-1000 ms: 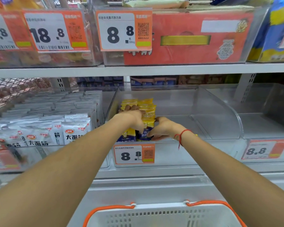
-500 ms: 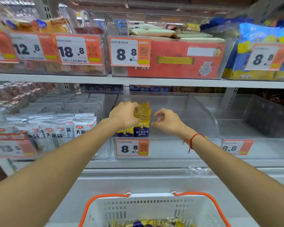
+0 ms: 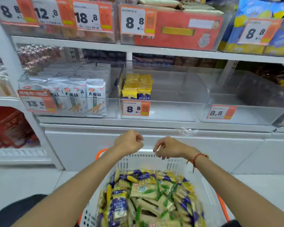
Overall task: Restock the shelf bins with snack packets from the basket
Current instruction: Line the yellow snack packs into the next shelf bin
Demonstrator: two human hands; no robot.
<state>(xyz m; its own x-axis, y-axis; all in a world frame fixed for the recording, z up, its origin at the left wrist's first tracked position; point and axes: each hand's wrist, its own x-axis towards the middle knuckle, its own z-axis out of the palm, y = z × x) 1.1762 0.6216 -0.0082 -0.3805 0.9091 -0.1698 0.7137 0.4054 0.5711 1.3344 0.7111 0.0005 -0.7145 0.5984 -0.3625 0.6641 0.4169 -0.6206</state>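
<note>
Two short rows of yellow-and-blue packets (image 3: 137, 86) stand upright at the left end of the clear middle bin (image 3: 179, 110), behind its 8.8 price tag (image 3: 136, 108). That is all I can count as stocked; most of that bin's floor, to the right of the rows, is bare. I judge the job barely begun.

Plenty is left. My basket (image 3: 156, 158) sits below the shelf, close to me, and it is heaped with loose packets (image 3: 147, 197) lying at all angles, some yellow and blue, some with green print. I cannot count them through the blur.

Both grips are empty. My left hand (image 3: 129, 142) and right hand (image 3: 168, 147) hang side by side above the basket's far rim, apart from each other, fingers loosely curled and holding nothing. A red string (image 3: 196, 158) circles my right wrist.

Further out, the bin to the right (image 3: 246, 112), also tagged 8.8, looks empty, so it may need filling too, though I cannot tell which packet belongs there. The bin to the left (image 3: 69, 95) is packed with white packets and seems done. The shelf above (image 3: 138, 49) carries full bins.

Next, as I judge it, comes another handful from the basket.
</note>
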